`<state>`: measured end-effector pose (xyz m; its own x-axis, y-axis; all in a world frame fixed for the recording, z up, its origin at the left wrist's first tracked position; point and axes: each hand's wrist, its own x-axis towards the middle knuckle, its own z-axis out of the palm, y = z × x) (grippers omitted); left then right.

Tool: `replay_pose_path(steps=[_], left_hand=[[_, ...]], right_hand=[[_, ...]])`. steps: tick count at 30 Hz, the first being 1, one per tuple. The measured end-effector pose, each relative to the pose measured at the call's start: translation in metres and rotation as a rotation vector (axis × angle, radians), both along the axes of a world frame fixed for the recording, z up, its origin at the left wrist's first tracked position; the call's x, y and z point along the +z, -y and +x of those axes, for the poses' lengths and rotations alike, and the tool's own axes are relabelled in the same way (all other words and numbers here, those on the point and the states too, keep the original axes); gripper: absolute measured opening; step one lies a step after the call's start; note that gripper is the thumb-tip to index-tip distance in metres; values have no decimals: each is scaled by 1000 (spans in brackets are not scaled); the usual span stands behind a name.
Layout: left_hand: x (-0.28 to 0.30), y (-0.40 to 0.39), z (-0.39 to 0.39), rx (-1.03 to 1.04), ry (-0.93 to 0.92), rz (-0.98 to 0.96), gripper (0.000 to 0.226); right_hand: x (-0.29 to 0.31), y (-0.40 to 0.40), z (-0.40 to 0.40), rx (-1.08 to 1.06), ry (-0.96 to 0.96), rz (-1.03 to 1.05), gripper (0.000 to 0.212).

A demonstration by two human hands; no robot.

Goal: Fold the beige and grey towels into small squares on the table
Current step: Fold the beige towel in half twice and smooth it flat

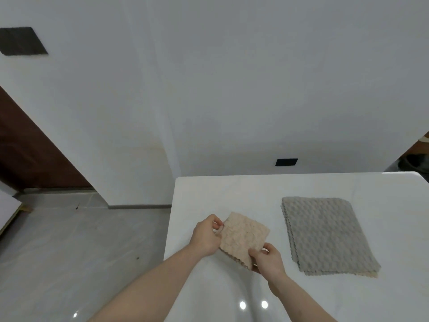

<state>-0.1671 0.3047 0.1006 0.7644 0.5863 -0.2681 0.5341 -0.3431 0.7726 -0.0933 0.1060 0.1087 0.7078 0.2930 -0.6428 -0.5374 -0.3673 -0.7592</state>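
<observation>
Left hand (206,235) pinches the left edge of the small, square-folded beige textured towel (243,238), thumb and fingers curled round the cloth near its upper left corner. Right hand (267,259) grips the same towel at its near right corner, fingers curled over the top face, thumb side underneath. The beige towel is held between the two hands, tilted, its near edge showing several scalloped layers stacked on one another; whether that edge touches the surface below cannot be told. It sits over the left part of the glossy white table (232,191), close to the table's left edge. On the table to the right of the beige towel, clear of it, lies the larger grey waffle-textured towel (325,235), folded flat into a rectangle with scalloped layered edges showing along its left and near sides; a thin strip of beige cloth shows under its near right corner. Both bare forearms reach in from the table's near side. Beyond the table's far edge stands a white wall (232,89) with a small black rectangle (286,162) set low on it. Left of the table, grey tiled floor (69,240); beyond that, a dark brown wooden panel (30,154).
</observation>
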Motion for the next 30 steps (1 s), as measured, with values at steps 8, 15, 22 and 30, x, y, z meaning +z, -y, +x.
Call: replay_pose_path(steps=[8, 15, 22, 30], left_hand=[[-42, -70, 35, -76, -110, 3, 19], [-64, -104, 86, -203, -180, 81, 26], [-78, -132, 142, -216, -174, 131, 28], [-97, -155, 160, -462, -260, 377, 64]], right_hand=[[-29, -73, 16, -61, 23, -70, 26], [-69, -104, 53, -83, 27, -146, 32], [-100, -135, 114, -64, 105, -201, 50], [-120, -161, 136, 259, 409, -429, 84]])
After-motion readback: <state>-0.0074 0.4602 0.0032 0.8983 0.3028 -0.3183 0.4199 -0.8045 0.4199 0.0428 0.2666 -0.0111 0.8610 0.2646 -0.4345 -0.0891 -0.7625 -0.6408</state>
